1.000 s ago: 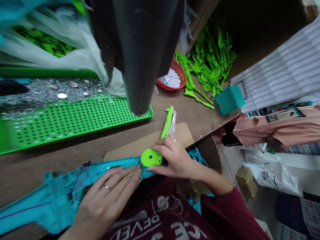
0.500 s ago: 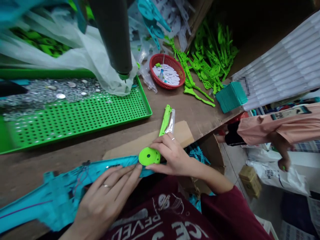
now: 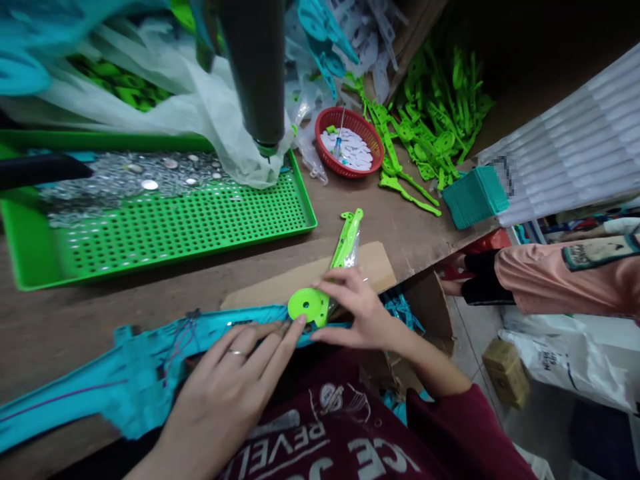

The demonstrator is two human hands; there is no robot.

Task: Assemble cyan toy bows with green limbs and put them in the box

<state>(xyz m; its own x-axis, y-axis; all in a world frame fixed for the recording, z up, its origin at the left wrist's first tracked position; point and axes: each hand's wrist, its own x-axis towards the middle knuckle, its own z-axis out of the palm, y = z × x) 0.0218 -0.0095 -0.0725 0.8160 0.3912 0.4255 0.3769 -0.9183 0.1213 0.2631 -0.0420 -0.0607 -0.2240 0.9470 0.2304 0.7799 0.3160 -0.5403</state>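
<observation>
A long blue plastic shell, with thin wires in it, lies along the front of the workbench. My left hand is laid over its near edge, holding it with the fingers close together; the thumb is hidden. The left index fingertip touches a green plastic part, which has a round disc with a dark centre hole and a slim arm pointing away from me. My right hand is curled around this part's right side, fingers on the arm's base, thumb by the shell's edge. A clear plastic piece shows beside the arm.
A green perforated tray of metal screws stands at left under a hanging power screwdriver. A red basket holds white pieces and a small screwdriver. Green parts are heaped behind. Cardboard lies underneath; another person stands at right.
The green arm has swung a little to the right and now covers more of the clear piece. My right fingers have shifted off the disc towards the arm. The whole view has slid slightly.
</observation>
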